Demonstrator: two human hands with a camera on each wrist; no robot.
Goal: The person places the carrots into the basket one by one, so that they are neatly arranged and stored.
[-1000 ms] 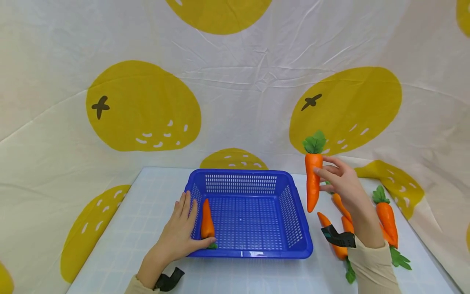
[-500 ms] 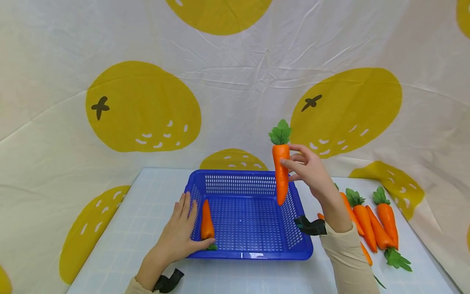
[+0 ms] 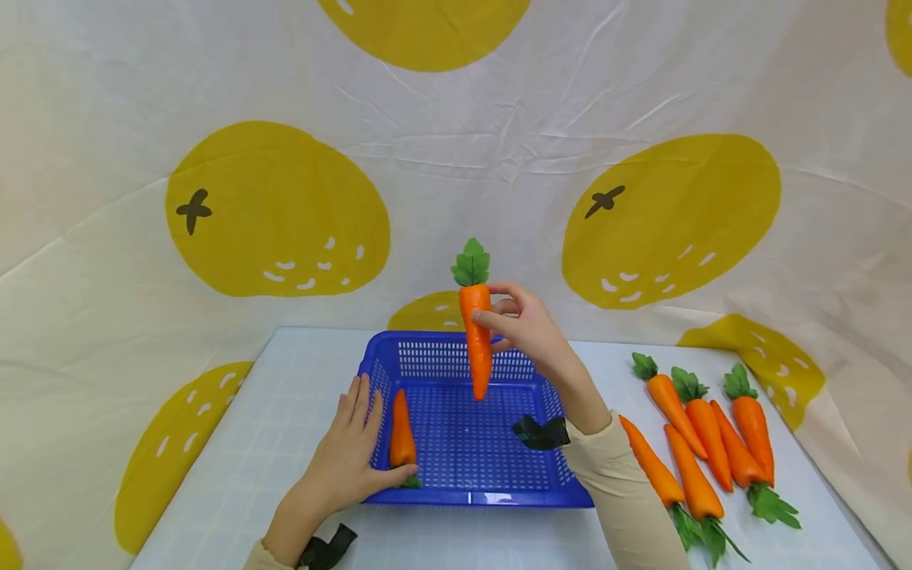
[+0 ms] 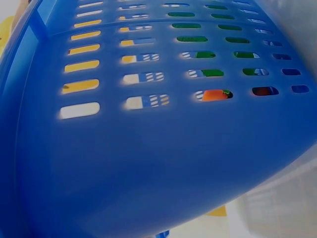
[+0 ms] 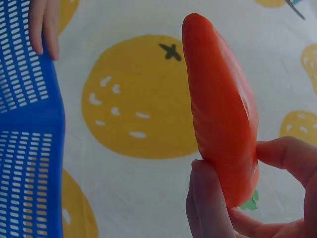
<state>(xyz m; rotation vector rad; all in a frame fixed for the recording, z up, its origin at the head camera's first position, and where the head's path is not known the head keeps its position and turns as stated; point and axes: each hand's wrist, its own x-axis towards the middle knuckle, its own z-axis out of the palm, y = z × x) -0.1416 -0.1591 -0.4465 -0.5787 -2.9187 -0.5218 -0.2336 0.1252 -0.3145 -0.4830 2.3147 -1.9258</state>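
A carrot with green leaves hangs tip down over the blue basket, upright in the head view. My right hand pinches it near its thick top between thumb and fingers; the right wrist view shows the same carrot large. Flat along the basket's left rim rests my left hand, fingers straight, thumb near the front left corner. Inside the basket, by that hand, lies another carrot, its leaves partly under the thumb. Only the basket's perforated wall fills most of the left wrist view.
Several carrots lie side by side on the table right of the basket, leaves pointing different ways. The table carries a pale checked cloth. Behind it hangs a white curtain printed with yellow fruit.
My right hand has carried the carrot leftward from above the table's right side to over the basket. More of the carrots on the right now show. My left hand has stayed in place.
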